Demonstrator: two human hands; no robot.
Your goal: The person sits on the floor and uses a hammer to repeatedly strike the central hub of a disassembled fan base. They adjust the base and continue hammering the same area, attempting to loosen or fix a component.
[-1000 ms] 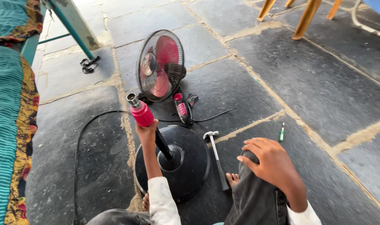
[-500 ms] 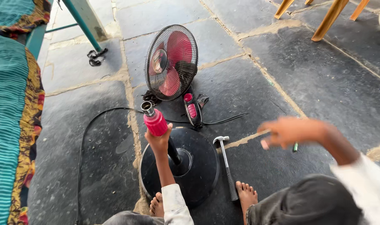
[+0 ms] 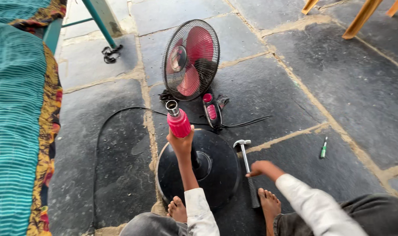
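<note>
Left hand point(image 3: 180, 143) is wrapped around the fan stand pole point(image 3: 179, 124) just under its pink plastic collar, fingers clamped shut on it; a short bare metal tube sticks out of the collar's top, and the pole leans slightly. Below the hand, the pole runs down into a round black base point(image 3: 216, 168), smooth, domed, matte, sitting flat on the floor between two bare feet. Right hand point(image 3: 261, 168) is low, just right of the base, touching or right at the claw hammer point(image 3: 248, 168); can't tell if the fingers are closed on the handle. The hammer has a steel head, a thin shaft and a dark grip, and lies flat beside the base rim. Ahead of the left hand is a fan head point(image 3: 191, 59) with a black wire cage and red blades, standing on edge, with a black-and-pink control housing point(image 3: 211, 111) at its foot. A black power cord point(image 3: 120, 114) loops off to the left of the hand. Well right of the right hand is a small green-handled screwdriver point(image 3: 323, 147). The floor point(image 3: 330, 78) is dark, rough stone slabs with sandy mortar joints. Far left is the edge of a cot with a teal striped cloth point(image 3: 15, 109), patterned border and teal metal frame. Orange wooden chair legs point(image 3: 360, 17) are far ahead to the right.
</note>
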